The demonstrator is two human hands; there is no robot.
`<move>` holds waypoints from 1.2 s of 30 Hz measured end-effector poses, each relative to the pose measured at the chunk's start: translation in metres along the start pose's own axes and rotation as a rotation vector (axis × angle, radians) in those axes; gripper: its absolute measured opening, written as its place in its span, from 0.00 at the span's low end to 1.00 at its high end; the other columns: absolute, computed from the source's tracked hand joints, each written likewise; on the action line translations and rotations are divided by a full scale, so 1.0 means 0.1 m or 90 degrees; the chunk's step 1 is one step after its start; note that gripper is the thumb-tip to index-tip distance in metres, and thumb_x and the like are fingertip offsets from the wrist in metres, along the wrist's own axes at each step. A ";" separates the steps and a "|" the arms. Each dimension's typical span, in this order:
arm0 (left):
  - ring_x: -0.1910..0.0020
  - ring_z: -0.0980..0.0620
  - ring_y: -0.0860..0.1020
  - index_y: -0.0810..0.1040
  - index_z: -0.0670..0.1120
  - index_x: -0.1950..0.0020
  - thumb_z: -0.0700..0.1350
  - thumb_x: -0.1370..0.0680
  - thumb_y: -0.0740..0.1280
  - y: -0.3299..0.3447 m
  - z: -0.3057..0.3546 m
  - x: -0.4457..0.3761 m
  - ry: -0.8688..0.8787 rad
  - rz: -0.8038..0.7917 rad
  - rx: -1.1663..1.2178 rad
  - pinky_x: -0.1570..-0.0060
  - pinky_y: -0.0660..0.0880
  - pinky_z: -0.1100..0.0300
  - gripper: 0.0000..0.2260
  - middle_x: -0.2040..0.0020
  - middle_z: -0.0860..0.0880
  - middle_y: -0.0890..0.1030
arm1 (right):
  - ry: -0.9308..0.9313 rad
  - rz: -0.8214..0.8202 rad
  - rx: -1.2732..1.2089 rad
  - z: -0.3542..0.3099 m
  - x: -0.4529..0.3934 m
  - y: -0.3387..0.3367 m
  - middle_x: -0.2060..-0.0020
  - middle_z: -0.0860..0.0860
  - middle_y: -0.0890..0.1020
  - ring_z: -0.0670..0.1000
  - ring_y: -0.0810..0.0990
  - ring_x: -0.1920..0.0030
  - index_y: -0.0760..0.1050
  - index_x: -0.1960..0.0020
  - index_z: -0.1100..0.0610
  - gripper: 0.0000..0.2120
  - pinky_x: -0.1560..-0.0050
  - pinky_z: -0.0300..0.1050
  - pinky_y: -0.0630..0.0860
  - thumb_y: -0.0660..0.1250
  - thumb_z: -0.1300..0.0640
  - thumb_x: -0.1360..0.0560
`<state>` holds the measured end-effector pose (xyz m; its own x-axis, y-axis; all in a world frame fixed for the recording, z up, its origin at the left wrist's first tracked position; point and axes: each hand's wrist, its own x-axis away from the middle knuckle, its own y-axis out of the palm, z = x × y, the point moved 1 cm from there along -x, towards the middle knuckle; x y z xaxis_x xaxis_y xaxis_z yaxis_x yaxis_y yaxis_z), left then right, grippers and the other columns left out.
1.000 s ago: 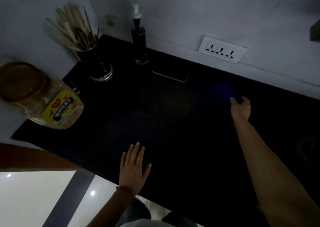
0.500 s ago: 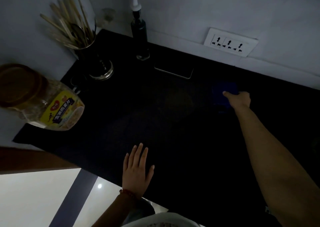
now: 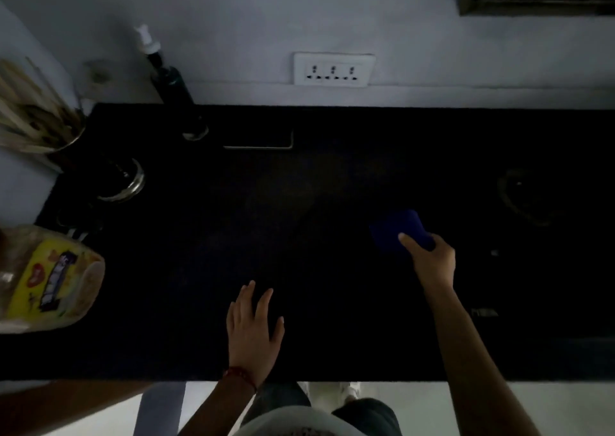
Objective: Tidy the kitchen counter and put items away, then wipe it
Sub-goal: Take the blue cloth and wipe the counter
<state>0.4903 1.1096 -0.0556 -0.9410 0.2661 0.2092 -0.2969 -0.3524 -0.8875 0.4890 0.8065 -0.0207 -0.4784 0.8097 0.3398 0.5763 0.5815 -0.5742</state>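
A dark blue cloth (image 3: pixel 397 231) lies on the black counter (image 3: pixel 316 269), right of centre. My right hand (image 3: pixel 429 259) presses on its near right corner, fingers closed over it. My left hand (image 3: pixel 254 329) rests flat on the counter near the front edge, fingers spread, holding nothing. The room is dim, so details on the dark surface are hard to make out.
A plastic jar with a yellow label (image 3: pixel 50 279) stands at the left edge. Behind it is a utensil holder (image 3: pixel 100 169) full of wooden sticks, then a dark pump bottle (image 3: pixel 173 92) and a phone (image 3: pixel 259 141) by the wall. A socket plate (image 3: pixel 334 69) is on the wall.
My right hand has dragged the blue cloth toward me, away from the back wall. My left hand stays flat near the front edge. My head has turned to face the counter squarely.
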 end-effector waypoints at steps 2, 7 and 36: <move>0.31 0.38 0.67 0.75 0.43 0.37 0.43 0.28 0.70 0.01 0.13 -0.05 0.068 -0.017 0.033 0.34 0.65 0.42 0.19 0.31 0.38 0.70 | 0.024 0.023 -0.092 0.30 0.23 -0.34 0.55 0.58 0.80 0.56 0.80 0.58 0.74 0.41 0.61 0.21 0.62 0.44 0.77 0.71 0.52 0.30; 0.35 0.44 0.71 0.78 0.42 0.41 0.39 0.26 0.67 0.11 0.73 -0.09 0.246 -0.114 0.131 0.37 0.67 0.54 0.13 0.35 0.43 0.73 | 0.095 0.141 -0.234 1.07 0.93 -1.08 0.65 0.55 0.79 0.52 0.78 0.67 0.75 0.51 0.58 0.10 0.75 0.32 0.74 0.71 0.58 0.30; 0.58 0.46 0.76 0.79 0.42 0.59 0.39 0.25 0.65 3.00 3.72 2.48 0.265 -0.639 -0.060 0.56 0.71 0.56 0.05 0.58 0.41 0.80 | 0.743 0.567 -0.529 5.44 3.46 -3.33 0.50 0.63 0.81 0.58 0.76 0.57 0.75 0.44 0.67 0.20 0.57 0.46 0.71 0.72 0.57 0.31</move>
<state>0.1072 0.7359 -0.1166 -0.1427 0.6825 0.7168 -0.8686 0.2609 -0.4213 -0.2286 0.8503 -0.1167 0.6562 0.2859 0.6983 0.7281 -0.4828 -0.4866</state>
